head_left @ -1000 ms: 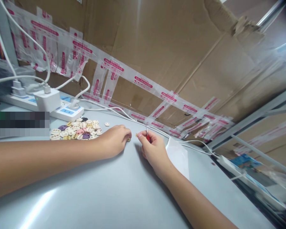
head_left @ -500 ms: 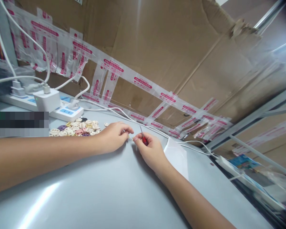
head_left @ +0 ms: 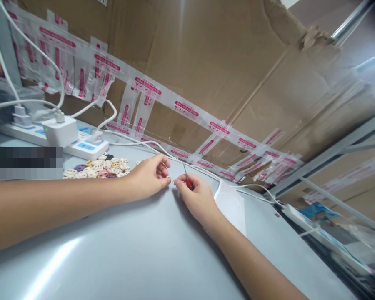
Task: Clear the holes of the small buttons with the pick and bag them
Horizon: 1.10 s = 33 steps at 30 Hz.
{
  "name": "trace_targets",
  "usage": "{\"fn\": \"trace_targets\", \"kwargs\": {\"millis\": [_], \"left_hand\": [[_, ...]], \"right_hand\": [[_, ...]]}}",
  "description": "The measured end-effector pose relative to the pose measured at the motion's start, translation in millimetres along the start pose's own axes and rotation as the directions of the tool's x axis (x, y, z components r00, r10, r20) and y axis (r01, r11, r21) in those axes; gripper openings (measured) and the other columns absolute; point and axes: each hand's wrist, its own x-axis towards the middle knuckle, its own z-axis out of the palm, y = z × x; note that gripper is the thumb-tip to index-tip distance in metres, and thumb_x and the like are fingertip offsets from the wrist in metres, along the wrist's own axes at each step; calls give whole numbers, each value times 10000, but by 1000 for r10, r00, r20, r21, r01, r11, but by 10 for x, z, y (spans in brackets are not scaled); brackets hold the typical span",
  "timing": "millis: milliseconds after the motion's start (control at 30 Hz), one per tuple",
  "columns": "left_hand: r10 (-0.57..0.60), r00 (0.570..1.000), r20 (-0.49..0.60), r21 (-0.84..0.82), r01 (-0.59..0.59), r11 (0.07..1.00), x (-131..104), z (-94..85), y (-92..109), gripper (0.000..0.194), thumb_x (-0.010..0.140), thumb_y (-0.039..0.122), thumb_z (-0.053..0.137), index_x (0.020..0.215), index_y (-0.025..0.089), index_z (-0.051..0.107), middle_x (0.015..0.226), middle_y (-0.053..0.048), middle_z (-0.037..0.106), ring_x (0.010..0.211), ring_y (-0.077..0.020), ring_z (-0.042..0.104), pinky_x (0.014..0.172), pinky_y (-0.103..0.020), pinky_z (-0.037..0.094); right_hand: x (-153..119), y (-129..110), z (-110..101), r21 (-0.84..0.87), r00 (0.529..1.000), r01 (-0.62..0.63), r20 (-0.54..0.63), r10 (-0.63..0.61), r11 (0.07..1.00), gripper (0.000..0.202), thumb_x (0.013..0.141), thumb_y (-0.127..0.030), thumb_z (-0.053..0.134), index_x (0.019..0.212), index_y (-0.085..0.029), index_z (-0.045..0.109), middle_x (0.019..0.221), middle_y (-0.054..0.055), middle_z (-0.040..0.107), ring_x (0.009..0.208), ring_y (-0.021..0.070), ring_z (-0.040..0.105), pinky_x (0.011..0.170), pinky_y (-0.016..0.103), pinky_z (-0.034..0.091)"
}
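My right hand (head_left: 197, 195) is closed around a small red-handled tool (head_left: 190, 184), whose thin metal shaft points up and away. At its thumb and fingertip, a tiny gold-coloured piece (head_left: 174, 181) shows, too small to name. Just to the left, my left hand (head_left: 151, 175) has its fingers curled, with a tiny yellowish bit (head_left: 168, 178) at the thumb tip that I cannot make out. The two hands' tips are close but apart, over the grey table (head_left: 121, 246). Behind my left forearm lies a pile of button-like pieces (head_left: 96, 167) in cream, pink, yellow, purple and black.
A white power strip (head_left: 90, 146) with a plugged-in white adapter (head_left: 61, 131) stands at the back left. White cables (head_left: 137, 143) run along the foot of a taped cardboard sheet (head_left: 206, 62). A white sheet (head_left: 233, 204) lies right of my right hand, near a metal frame (head_left: 325, 154).
My left hand's fingers have lifted and curled back, uncovering the thumb tip and the tiny yellowish bit. My right hand has stayed almost still with the red-handled tool.
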Motion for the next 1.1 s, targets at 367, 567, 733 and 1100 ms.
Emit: {"fn": "trace_targets", "kwargs": {"millis": [367,567,733,1100], "left_hand": [[-6,1000,15,-53,7,999,37,-33,58,200,769,160,620,965,159,582,942,-52,656,907,-178,640,887,-364,513],[17,998,65,-118,-9,993,29,-39,66,185,786,186,611,967,148,593,970,-66,669,936,-183,643,931,-392,507],[27,997,74,-130,-17,991,37,-33,49,183,779,193,621,954,151,588,958,-63,664,932,-184,643,929,-398,514],[53,996,78,-155,-40,987,30,-35,67,194,767,179,640,949,147,581,948,-57,649,900,-167,631,906,-377,515]], "right_hand": [[-2,24,4,24,1000,3,24,-4,1000,211,819,-399,590,758,-198,607,559,-65,389,520,104,352,490,235,262],[-10,-13,2,40,999,12,42,-14,999,240,829,-414,595,759,-188,635,574,-59,384,535,106,338,498,240,258],[-16,-17,1,67,999,-3,47,-1,998,257,837,-434,602,767,-191,646,561,-64,376,517,103,332,485,239,251],[-3,11,16,173,997,-69,38,64,983,300,822,-485,632,784,-188,649,500,-91,336,429,81,299,440,236,232]]}}
